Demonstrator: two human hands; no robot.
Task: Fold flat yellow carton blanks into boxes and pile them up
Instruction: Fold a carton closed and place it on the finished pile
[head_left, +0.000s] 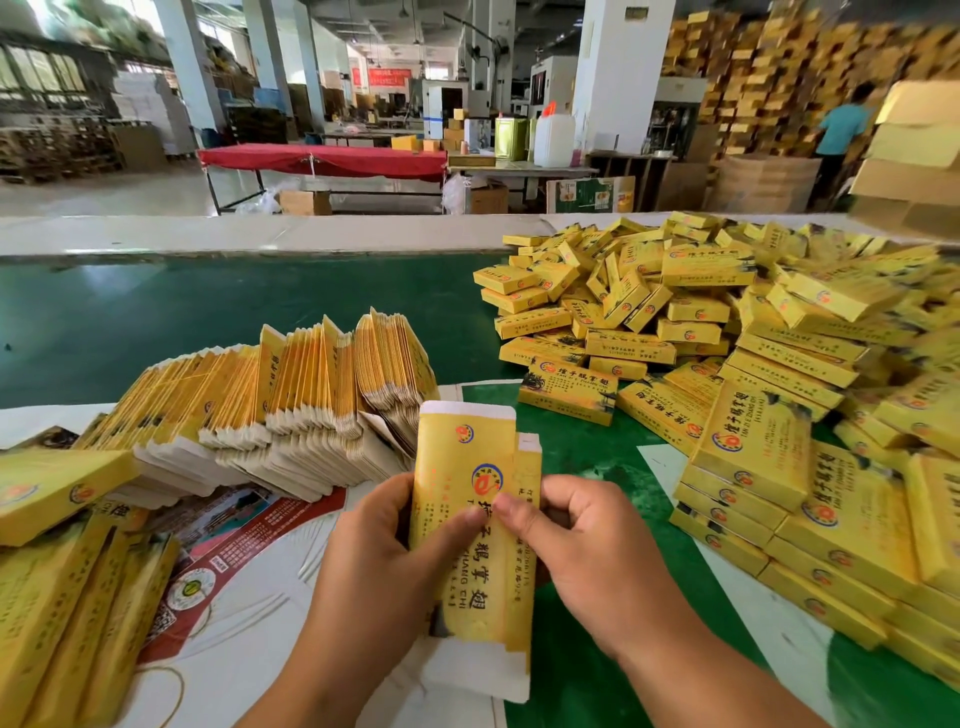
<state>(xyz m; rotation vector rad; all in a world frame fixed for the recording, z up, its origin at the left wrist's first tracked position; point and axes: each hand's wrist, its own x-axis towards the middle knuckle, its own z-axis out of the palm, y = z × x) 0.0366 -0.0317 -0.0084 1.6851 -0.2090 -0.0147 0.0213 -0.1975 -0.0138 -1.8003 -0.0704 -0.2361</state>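
Both hands are holding one yellow carton blank (470, 525) upright-ish over the near edge of the green worktop (156, 312), centre frame. Left hand (384, 551) is gripping its left edge, fingers curled round behind it, thumb lying across the printed front. Right hand (576, 540) is pinching the right side, thumb and forefinger meeting on the front face near the left thumb. The blank is still mostly flat, white flaps showing at top and bottom, a narrower side panel sticking out along its right edge.

Stack of flat blanks (291, 405) is sitting just left of and behind the held one, standing on edge and fanned, leaning right; its nearest blanks are almost touching the held piece. It is resting on white sheets and a red printed sheet (244, 540) lying on the worktop.

Pile of folded boxes (691, 322) is taking up the right side of the worktop, loose and jumbled at the back, more orderly layers nearest the right forearm. More yellow cartons (57, 571) are lying at the near left, stacked flat.

Background: red-covered table (322, 158), white jerrycan (555, 139), tall wall of yellow cartons (779, 67) at far right with a person in a teal shirt (844, 130) facing it. Far right is motion-blurred.
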